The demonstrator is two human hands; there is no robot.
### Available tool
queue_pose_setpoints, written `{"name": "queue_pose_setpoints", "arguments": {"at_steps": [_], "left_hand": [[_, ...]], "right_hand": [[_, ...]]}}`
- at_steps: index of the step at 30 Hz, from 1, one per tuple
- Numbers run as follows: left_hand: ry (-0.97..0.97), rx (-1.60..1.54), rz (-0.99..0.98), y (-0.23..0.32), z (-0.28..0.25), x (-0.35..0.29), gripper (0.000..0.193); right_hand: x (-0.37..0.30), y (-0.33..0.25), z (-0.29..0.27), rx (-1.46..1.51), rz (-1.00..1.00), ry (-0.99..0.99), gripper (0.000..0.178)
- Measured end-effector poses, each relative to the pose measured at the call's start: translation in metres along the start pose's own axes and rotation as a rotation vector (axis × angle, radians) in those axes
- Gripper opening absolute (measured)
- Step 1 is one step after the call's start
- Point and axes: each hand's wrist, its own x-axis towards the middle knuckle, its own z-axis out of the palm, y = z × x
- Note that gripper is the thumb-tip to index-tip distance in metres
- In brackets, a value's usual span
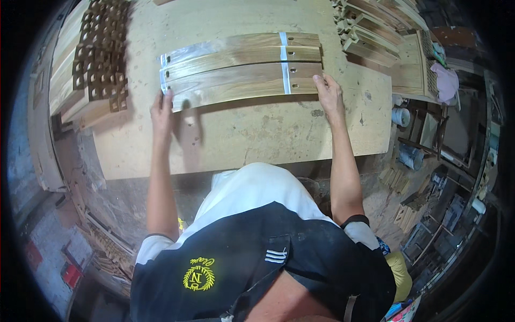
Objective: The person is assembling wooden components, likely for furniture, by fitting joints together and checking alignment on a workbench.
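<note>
A wide group of wooden slats point(230, 85) lies side by side in front of me, with oval holes near both ends. Pale strips that look like tape cross the slats near each end. My left hand point(162, 110) grips the near left corner, its thumb along the edge. At the near right corner, my right hand point(330, 96) has its thumb on top and the fingers closed round the end, partly hidden. A shadow falls on the board below the left end of the slats.
The slats are over a large pale worktable point(257, 134) with stains. A tall stack of pieces with square holes point(99, 64) stands at the left. More wooden pieces point(370, 37) are piled at the far right. Buckets point(410, 155) and wood scraps lie on the floor to the right.
</note>
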Motion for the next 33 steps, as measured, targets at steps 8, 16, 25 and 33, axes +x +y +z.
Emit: {"name": "queue_pose_setpoints", "arguments": {"at_steps": [8, 16, 25, 33], "left_hand": [[0.23, -0.24, -0.124, -0.018, -0.013, -0.099, 0.054], [0.164, -0.314, 0.118, 0.069, -0.036, -0.075, 0.059], [-0.097, 0.301, -0.063, 0.033, -0.021, -0.023, 0.062], [0.09, 0.415, 0.171, 0.078, -0.036, -0.021, 0.072]], "right_hand": [[-0.115, 0.02, -0.013, 0.229, 0.004, -0.062, 0.053], [-0.103, -0.054, -0.049, 0.422, -0.247, 0.02, 0.072], [-0.029, 0.008, -0.022, 0.101, 0.044, -0.112, 0.077], [0.142, 0.023, -0.13, 0.519, 0.39, 0.794, 0.046]]}}
